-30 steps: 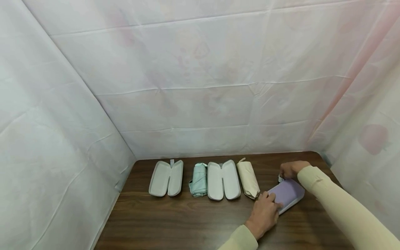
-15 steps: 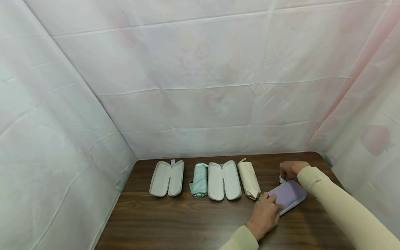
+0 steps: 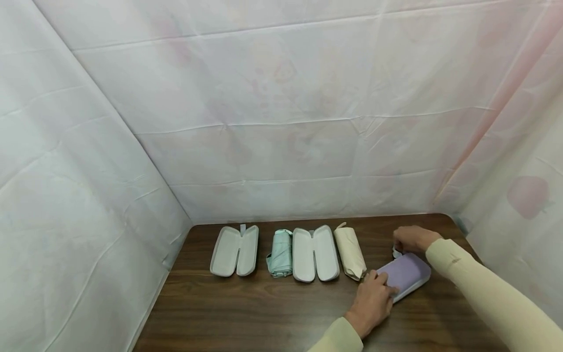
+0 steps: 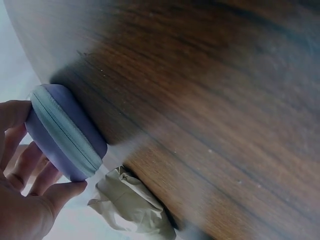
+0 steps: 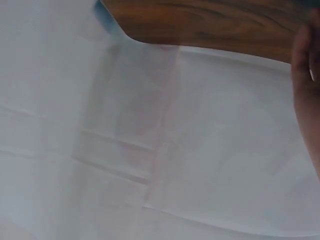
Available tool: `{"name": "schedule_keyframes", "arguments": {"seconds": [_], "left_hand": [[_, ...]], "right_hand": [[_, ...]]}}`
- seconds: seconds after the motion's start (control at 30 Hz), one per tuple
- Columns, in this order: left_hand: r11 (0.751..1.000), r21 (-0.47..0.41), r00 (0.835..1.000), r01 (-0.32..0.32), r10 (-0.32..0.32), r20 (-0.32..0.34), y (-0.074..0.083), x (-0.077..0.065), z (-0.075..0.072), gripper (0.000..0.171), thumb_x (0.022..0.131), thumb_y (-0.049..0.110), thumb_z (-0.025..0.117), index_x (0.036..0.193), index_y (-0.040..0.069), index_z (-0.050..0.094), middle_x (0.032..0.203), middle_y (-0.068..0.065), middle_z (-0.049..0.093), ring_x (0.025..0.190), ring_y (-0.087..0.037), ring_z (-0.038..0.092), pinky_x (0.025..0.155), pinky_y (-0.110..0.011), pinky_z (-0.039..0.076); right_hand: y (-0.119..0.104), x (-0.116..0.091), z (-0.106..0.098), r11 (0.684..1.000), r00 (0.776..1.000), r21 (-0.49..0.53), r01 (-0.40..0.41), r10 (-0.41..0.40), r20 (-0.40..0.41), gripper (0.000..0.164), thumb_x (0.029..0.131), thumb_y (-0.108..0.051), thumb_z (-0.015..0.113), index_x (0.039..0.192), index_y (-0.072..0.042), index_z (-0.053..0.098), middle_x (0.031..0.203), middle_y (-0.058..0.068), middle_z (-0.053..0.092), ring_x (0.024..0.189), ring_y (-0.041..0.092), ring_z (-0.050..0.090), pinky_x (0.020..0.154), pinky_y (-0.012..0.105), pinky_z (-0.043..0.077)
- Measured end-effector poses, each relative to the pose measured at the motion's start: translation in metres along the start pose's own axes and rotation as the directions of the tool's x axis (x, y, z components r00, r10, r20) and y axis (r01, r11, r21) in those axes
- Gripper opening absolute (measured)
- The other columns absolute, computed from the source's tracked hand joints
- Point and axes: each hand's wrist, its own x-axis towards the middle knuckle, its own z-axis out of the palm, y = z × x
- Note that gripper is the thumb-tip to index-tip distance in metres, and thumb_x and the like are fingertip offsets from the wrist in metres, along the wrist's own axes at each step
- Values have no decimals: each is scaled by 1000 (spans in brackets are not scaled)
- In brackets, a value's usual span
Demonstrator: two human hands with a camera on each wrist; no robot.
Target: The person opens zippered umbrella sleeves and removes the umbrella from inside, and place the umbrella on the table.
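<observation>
A purple zip case (image 3: 405, 273) lies closed and slanted at the table's right side. My left hand (image 3: 372, 299) grips its near left end. In the left wrist view the thumb and fingers span that end of the case, across its grey-green zipper band (image 4: 65, 131). At the far left corner, my right hand (image 3: 412, 238) has curled fingers on a small pale strap (image 3: 396, 253). Only the edge of the right hand (image 5: 307, 95) shows in the right wrist view; its fingertips are hidden. A cream folded umbrella (image 3: 350, 253) lies just left of the case.
Two spread-open cases with pale linings, one far left (image 3: 234, 251) and one mid-table (image 3: 314, 254), lie on the brown wooden table (image 3: 246, 313). A mint folded umbrella (image 3: 280, 254) touches the middle one. White printed sheets (image 3: 281, 146) wall the back and sides.
My right wrist and sleeve have shifted slightly to the right, while the fingers stay at the strap. The left hand and the case hold almost the same place.
</observation>
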Motion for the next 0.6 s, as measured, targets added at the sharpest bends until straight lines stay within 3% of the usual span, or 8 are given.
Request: {"name": "schedule_keyframes", "arguments": {"seconds": [0.17, 0.27, 0.43, 0.6], "left_hand": [[1000, -7, 1000, 9, -9, 6, 0, 0, 1, 26, 97, 45, 77, 123, 49, 76, 105, 15, 58, 95, -3, 50, 68, -13, 46], [1000, -1, 1000, 5, -5, -6, 1, -1, 0, 26, 97, 44, 77, 123, 48, 76, 105, 15, 59, 95, -3, 52, 70, -14, 47], [1000, -1, 999, 14, -14, -39, 2, -2, 0, 25, 96, 42, 78, 121, 47, 78, 106, 14, 61, 97, -5, 55, 74, -16, 48], [1000, -1, 997, 22, -22, -73, 2, -1, 2, 23, 95, 42, 79, 118, 46, 79, 103, 14, 61, 95, -5, 56, 72, -17, 48]], "right_hand": [[12, -15, 12, 995, 990, -85, 52, -63, -127, 38, 88, 5, 75, 68, -25, 63, 71, -16, 53, 63, 1, 43, 55, 26, 39], [22, -24, 24, 988, 969, -149, 50, -84, -233, 33, 88, 2, 78, 75, -27, 68, 77, -12, 60, 69, 3, 51, 58, 28, 45], [32, -33, 43, 969, 909, -241, 54, -147, -389, 30, 84, 7, 80, 79, -21, 71, 78, -7, 61, 71, 13, 55, 58, 30, 49], [36, -42, 55, 921, 845, -388, 36, -235, -481, 26, 77, 8, 83, 91, -13, 79, 90, 0, 71, 84, 23, 64, 68, 42, 56]]}}
